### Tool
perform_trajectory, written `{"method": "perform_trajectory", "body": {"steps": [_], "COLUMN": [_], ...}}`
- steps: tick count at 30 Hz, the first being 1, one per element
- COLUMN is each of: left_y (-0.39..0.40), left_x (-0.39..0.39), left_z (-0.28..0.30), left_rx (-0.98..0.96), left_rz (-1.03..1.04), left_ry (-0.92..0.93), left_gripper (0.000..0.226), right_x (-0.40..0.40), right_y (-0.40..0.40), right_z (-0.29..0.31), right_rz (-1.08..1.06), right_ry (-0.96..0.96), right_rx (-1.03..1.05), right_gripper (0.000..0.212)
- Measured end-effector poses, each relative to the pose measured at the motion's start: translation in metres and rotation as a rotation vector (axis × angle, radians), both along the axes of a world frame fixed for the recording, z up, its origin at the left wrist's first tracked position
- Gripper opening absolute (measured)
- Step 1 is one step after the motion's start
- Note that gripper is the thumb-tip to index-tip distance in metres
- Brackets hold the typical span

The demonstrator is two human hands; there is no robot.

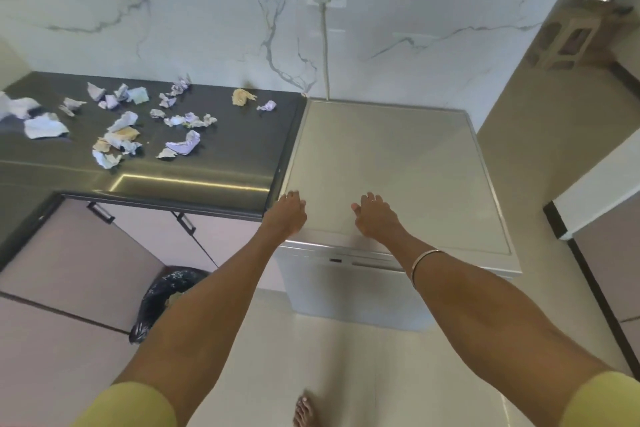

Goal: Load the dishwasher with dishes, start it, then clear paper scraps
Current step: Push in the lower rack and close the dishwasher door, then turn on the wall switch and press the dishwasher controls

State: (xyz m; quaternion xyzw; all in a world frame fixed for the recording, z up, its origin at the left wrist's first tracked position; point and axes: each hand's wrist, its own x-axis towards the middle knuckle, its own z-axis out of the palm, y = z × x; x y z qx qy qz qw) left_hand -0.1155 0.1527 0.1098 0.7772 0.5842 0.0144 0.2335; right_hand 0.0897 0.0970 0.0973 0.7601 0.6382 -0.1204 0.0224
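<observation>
- My left hand (285,215) and right hand (375,217) rest on the near edge of the dishwasher (391,166) top, fingers relaxed, holding nothing.
- Paper scraps (121,128) lie far left on the dark counter (221,156): probably light and soft, best pinched up several at once.

Head view looks steeply down, close over the dishwasher (398,177).

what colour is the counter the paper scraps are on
Dark grey, glossy counter under the mostly white and lilac paper scraps; head view.

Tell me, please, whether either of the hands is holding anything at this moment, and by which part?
Nothing is held. The left hand and right hand both lie with fingers extended over the front edge of the dishwasher top, gripping nothing.
</observation>
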Motion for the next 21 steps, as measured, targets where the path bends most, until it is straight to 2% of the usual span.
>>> {"method": "perform_trajectory", "body": {"steps": [10, 14, 21], "left_y": [0.051, 0.080, 0.131], "left_x": [-0.090, -0.122, -0.162], "left_z": [0.010, 0.000, -0.003], "left_rx": [0.016, 0.007, 0.047], "left_rz": [0.174, 0.250, 0.379], "left_ry": [-0.144, -0.141, -0.134], "left_gripper": [0.047, 0.049, 0.045], "right_x": [-0.096, -0.128, -0.170], "right_y": [0.086, 0.124, 0.210], "right_z": [0.016, 0.013, -0.003], "right_rz": [0.096, 0.253, 0.409], "right_ry": [0.084, -0.006, -0.085], "right_rx": [-0.027, -0.026, -0.047], "right_gripper": [0.051, 0.044, 0.045]}}
